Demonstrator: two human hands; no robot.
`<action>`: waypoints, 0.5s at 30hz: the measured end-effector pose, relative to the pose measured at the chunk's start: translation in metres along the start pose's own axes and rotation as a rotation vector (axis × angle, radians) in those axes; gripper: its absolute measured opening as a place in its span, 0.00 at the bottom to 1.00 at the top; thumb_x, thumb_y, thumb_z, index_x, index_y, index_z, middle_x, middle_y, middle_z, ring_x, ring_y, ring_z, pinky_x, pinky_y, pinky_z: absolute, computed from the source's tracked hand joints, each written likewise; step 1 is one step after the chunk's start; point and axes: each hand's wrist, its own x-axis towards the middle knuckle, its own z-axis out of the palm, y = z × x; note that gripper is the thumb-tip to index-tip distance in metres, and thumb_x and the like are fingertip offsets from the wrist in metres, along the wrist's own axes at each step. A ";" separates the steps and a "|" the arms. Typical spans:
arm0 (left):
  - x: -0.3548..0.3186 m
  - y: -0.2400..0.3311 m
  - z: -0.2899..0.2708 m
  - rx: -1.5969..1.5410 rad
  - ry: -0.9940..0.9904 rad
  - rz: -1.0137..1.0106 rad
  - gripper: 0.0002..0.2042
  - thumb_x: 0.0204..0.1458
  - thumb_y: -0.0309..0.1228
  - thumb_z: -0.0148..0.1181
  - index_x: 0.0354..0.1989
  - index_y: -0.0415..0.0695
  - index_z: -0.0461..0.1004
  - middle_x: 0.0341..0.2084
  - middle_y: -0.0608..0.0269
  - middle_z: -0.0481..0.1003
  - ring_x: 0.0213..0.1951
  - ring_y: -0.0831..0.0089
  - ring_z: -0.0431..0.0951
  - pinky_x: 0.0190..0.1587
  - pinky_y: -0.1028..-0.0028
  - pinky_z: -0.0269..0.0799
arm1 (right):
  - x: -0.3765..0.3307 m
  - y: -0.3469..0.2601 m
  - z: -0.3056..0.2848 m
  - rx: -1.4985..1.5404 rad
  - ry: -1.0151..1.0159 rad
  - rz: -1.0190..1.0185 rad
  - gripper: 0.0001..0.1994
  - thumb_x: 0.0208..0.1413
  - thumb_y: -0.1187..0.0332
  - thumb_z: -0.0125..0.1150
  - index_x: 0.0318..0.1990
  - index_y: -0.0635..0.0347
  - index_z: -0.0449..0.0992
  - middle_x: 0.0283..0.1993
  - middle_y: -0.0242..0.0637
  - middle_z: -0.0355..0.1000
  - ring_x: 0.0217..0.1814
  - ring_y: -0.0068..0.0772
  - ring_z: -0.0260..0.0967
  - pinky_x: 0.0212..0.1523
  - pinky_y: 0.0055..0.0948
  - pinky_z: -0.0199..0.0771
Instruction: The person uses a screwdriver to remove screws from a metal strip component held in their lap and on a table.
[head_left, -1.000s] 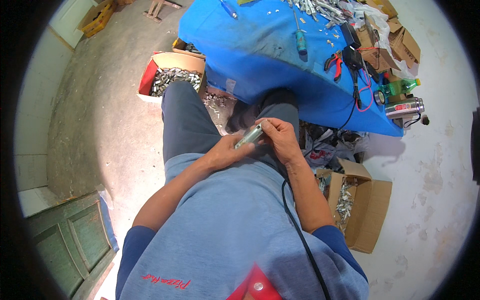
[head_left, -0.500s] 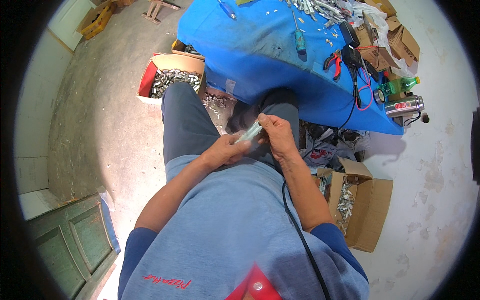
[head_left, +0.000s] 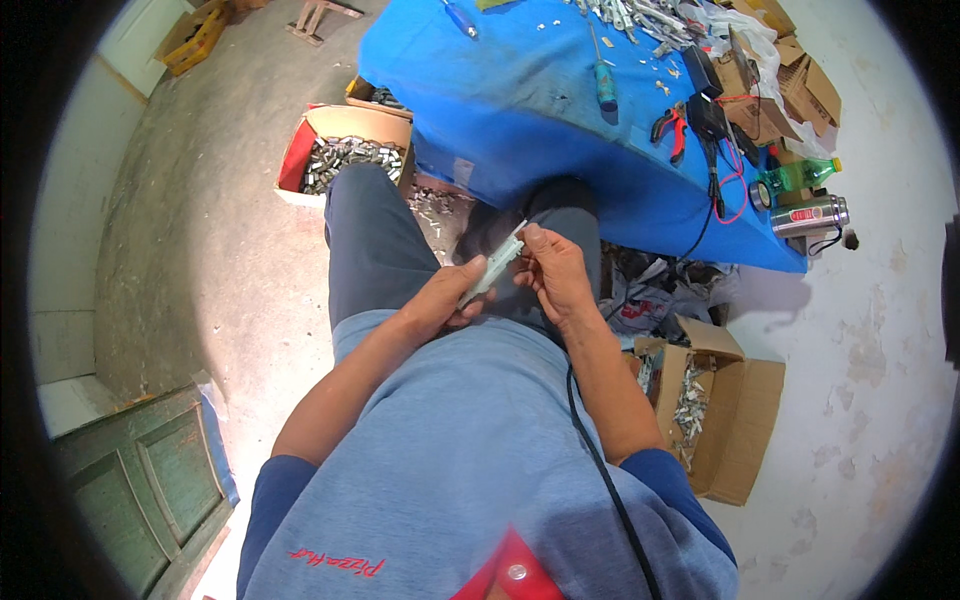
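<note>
Lengthwise, the slim pale piece [head_left: 492,271] points forward-right, both hands [head_left: 436,302] pinching it.

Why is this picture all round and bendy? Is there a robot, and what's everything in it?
There's no robot here, just a person using two bare hands. The camera sits on the person's head and looks down, so you see their lap and arms almost as they do. Its very wide lens bends straight edges.

The left hand holds a slim, pale piece above the lap. The right hand has its fingers at the upper end; I can't tell how firmly.

Ahead is a table under a blue cover. On it lie a teal-handled screwdriver, red-and-black pliers and a heap of metal pieces.
</note>
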 end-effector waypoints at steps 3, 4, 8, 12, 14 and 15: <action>0.001 -0.003 -0.001 0.036 0.037 0.004 0.25 0.62 0.54 0.42 0.32 0.42 0.72 0.12 0.72 0.61 0.13 0.85 0.55 0.15 0.82 0.47 | -0.005 0.008 0.004 -0.147 0.011 -0.015 0.12 0.60 0.63 0.58 0.39 0.66 0.75 0.31 0.32 0.74 0.29 0.19 0.70 0.24 0.18 0.70; 0.002 -0.005 -0.001 0.053 0.045 0.006 0.25 0.62 0.54 0.43 0.32 0.41 0.72 0.12 0.72 0.61 0.13 0.85 0.55 0.15 0.82 0.48 | -0.005 0.009 0.004 -0.154 0.006 -0.012 0.11 0.60 0.65 0.57 0.39 0.66 0.76 0.31 0.33 0.74 0.29 0.19 0.70 0.24 0.17 0.70; 0.003 -0.008 0.002 0.163 0.113 0.076 0.25 0.62 0.53 0.45 0.32 0.41 0.73 0.13 0.72 0.62 0.14 0.85 0.57 0.16 0.82 0.49 | -0.006 0.006 0.007 -0.218 0.008 -0.001 0.10 0.58 0.70 0.54 0.41 0.68 0.75 0.31 0.33 0.74 0.29 0.19 0.70 0.26 0.17 0.71; 0.008 -0.015 0.002 0.310 0.185 0.160 0.26 0.61 0.53 0.46 0.30 0.40 0.73 0.15 0.71 0.63 0.16 0.84 0.60 0.18 0.81 0.52 | -0.003 0.008 0.009 -0.274 0.037 -0.026 0.12 0.54 0.73 0.52 0.42 0.69 0.75 0.31 0.34 0.74 0.29 0.20 0.70 0.26 0.19 0.71; 0.010 -0.017 0.004 0.417 0.236 0.224 0.26 0.61 0.52 0.46 0.29 0.38 0.73 0.15 0.69 0.65 0.18 0.82 0.62 0.20 0.78 0.56 | -0.001 0.011 0.008 -0.277 0.066 -0.035 0.13 0.53 0.73 0.51 0.43 0.69 0.75 0.31 0.34 0.74 0.29 0.21 0.70 0.27 0.20 0.72; 0.011 -0.018 0.005 0.487 0.264 0.268 0.26 0.61 0.52 0.47 0.29 0.38 0.73 0.16 0.68 0.66 0.19 0.80 0.64 0.22 0.77 0.58 | 0.000 0.014 0.008 -0.276 0.079 -0.040 0.13 0.53 0.73 0.51 0.43 0.69 0.75 0.31 0.34 0.74 0.29 0.21 0.70 0.27 0.20 0.72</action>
